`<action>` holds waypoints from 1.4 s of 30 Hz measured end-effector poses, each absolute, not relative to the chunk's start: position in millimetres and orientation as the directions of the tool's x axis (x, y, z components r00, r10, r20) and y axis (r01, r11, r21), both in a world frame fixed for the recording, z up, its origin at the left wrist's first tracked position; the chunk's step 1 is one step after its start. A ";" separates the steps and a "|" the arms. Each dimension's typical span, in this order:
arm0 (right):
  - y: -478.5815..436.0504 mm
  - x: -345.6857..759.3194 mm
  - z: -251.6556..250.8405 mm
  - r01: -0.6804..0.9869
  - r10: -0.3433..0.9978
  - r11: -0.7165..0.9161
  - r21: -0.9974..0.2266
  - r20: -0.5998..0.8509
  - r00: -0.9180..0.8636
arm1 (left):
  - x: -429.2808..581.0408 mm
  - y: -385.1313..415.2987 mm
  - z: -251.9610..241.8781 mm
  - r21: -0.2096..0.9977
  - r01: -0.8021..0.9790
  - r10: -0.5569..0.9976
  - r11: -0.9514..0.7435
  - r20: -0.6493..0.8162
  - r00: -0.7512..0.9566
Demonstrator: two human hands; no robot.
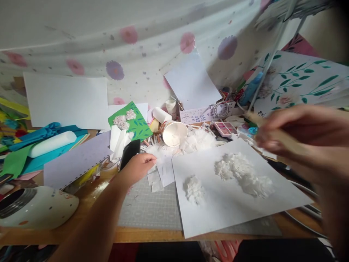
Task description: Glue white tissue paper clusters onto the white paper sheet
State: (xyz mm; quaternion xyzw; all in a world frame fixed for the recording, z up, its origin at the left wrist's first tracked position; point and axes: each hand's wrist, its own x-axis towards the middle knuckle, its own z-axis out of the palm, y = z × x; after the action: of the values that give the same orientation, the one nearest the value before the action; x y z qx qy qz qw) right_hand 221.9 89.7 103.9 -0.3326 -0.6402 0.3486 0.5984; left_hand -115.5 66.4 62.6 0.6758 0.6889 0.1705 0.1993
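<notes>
My left hand [138,167] is closed, its fingertips pinched together over small squares of white tissue paper [156,185]; whether a piece is between them I cannot make out. Raised at the right and blurred, my right hand [297,136] grips a pale wooden stick [293,145] slanting across its fingers. Below and between the hands lies a white sheet of paper [218,214]. Ruffled white paper flowers sit on it: one alone at the left [195,189] and a joined cluster [240,169] towards the right. Behind the sheet, more crumpled tissue [200,141] is heaped.
A paper cup [174,134] lies tipped on its side behind the tissue. A dark phone [130,153] stands near my left hand. A grey cutting mat [149,211] lies beneath the sheet. At the left front is a spotted jar [46,207] on its side. A green flower card [136,125] leans behind.
</notes>
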 end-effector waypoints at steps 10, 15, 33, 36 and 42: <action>132.4 155.1 33.4 -0.225 0.877 0.270 -0.936 0.336 -0.343 | -66.0 85.6 48.3 0.957 0.265 0.974 0.117 -0.162 0.156; 120.8 145.8 22.4 -0.088 0.857 0.309 -0.947 0.318 -0.405 | -43.7 86.5 37.4 0.979 0.153 0.953 0.137 -0.172 0.251; 88.0 170.2 34.1 -0.135 0.807 0.391 -0.911 0.409 -0.425 | -36.3 64.5 26.9 0.962 0.272 0.970 -0.002 -0.065 0.235; 66.6 182.3 19.8 -0.196 0.846 0.427 -0.883 0.467 -0.256 | -32.2 53.7 32.9 0.928 0.374 0.924 -0.004 -0.140 0.356; 30.4 194.3 0.3 0.164 0.773 0.635 -0.755 0.621 -0.129 | -19.3 45.0 30.5 0.774 0.603 0.895 -0.195 -0.111 0.432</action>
State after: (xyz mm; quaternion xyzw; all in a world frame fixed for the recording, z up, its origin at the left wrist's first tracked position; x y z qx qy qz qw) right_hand 194.3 30.4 0.3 -0.3336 -0.7023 0.2671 0.5693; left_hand -19.3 45.0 30.5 0.7502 0.4991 0.1866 0.3914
